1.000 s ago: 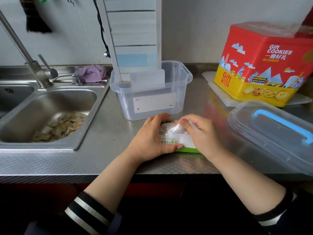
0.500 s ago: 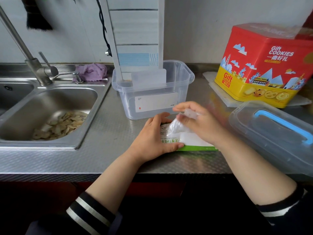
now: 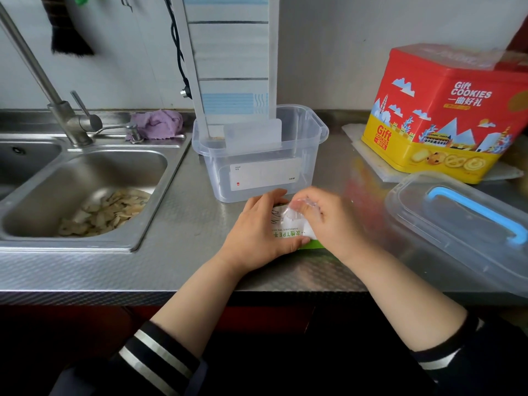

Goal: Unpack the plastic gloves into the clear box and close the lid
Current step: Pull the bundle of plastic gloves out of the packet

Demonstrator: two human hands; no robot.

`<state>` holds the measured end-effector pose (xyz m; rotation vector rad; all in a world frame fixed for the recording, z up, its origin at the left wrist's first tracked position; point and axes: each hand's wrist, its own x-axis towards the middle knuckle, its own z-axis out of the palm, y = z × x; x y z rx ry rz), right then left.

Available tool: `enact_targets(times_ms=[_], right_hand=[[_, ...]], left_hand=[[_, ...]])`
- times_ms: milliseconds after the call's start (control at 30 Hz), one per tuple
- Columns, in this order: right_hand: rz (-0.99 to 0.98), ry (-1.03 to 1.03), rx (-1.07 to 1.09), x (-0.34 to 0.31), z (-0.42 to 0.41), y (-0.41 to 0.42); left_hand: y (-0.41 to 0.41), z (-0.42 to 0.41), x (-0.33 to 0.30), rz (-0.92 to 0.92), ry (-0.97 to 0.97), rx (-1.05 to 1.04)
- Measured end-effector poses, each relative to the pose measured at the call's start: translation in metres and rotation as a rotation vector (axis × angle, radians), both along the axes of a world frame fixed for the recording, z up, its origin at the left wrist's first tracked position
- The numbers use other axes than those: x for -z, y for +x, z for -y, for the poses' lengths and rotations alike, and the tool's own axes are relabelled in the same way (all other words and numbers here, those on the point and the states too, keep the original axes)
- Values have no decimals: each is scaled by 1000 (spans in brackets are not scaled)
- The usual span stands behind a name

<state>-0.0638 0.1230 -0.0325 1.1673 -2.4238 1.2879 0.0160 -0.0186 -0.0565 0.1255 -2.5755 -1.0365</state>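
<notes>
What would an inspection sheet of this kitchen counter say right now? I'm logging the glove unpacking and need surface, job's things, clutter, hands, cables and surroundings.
Surface: ribbed stainless steel counter, bearing everything below.
Job's things: green-and-white cardboard glove packet at the front edge; clear plastic box behind it, open, nothing seen inside; its clear lid with blue handle lies to the right.
Clutter: red-and-yellow cookie tin; purple cloth.
Hands: left hand holds the packet down; right hand pinches thin clear plastic gloves at its opening.
Cables: black cable down the wall.
Surroundings: steel sink holding pale scraps; tap.
</notes>
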Motion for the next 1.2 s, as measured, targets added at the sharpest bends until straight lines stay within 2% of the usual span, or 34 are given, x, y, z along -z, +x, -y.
enact_targets(times_ms=[367,534,634,767,834,901,934,1034,1201], right_hand=[[604,-425,82,-7,6,-8],[782,-550,98,-11,3,-12],[715,-407,26,-12,1,-15],[450,-166,-138,-30,-12,-16],[358,90,-193,-34,-13,-14],[243,361,-104,-29,-10,-9],[177,410,-47,-25,-8,-6],[93,323,-24,-17,-4,-1],[220,77,-9,-1,-3,-6]], left_hand=[[-1,0,0,-19,-55,1],[-2,0,0,-18,-58,-5],[-1,-1,0,-13,-62,-2],[0,-1,-1,10,-10,-13],[1,-1,0,5,-20,-12],[0,-2,1,2,-39,-15],[0,-2,1,6,-43,-16],[0,-1,2,7,-37,-16],[1,-2,1,1,-42,-11]])
